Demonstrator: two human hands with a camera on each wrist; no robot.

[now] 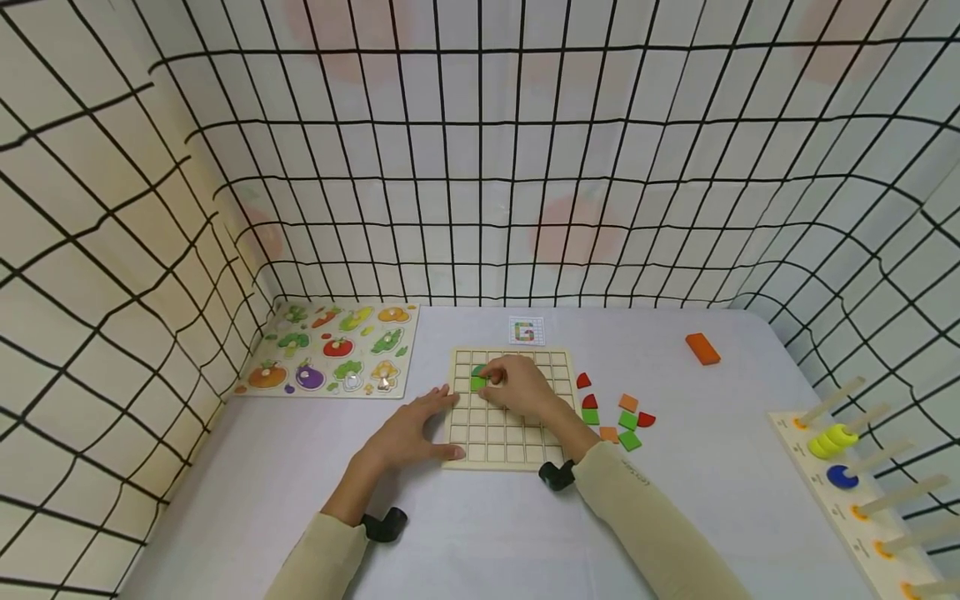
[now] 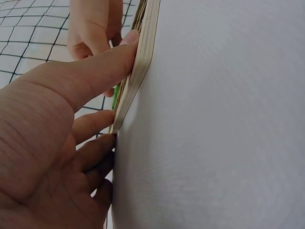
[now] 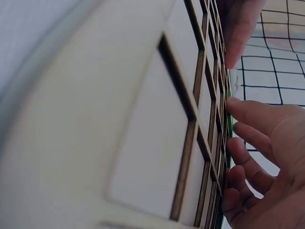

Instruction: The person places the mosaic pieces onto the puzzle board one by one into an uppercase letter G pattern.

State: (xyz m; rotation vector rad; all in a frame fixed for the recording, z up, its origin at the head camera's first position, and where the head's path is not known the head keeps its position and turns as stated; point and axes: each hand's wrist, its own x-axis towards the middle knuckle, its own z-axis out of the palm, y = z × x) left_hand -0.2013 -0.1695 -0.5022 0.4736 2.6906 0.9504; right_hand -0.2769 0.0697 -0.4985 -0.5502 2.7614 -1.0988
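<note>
A wooden grid board [image 1: 507, 462] lies flat on the table. My left hand [image 1: 408, 432] rests against its left side, fingers spread, with the thumb at the near left corner; the left wrist view shows that thumb [image 2: 102, 71] on the board's edge. Over the upper left cells, my right hand [image 1: 519, 388] pinches a green rounded piece [image 1: 477, 369] with thumb and curled index finger. Just below that piece is a green square [image 1: 477, 384] in a cell. In the right wrist view the fingertips touch a green edge [image 3: 229, 125], its shape mostly hidden.
Loose red [image 1: 583, 380], green [image 1: 627, 420] and orange pieces [image 1: 628, 402] lie right of the board. A small pattern card [image 1: 527, 331] sits behind it. Vegetable puzzle [image 1: 315, 354] at left; orange block [image 1: 702, 348] and peg board [image 1: 817, 492] at right. Black netting [image 1: 480, 177] surrounds the table.
</note>
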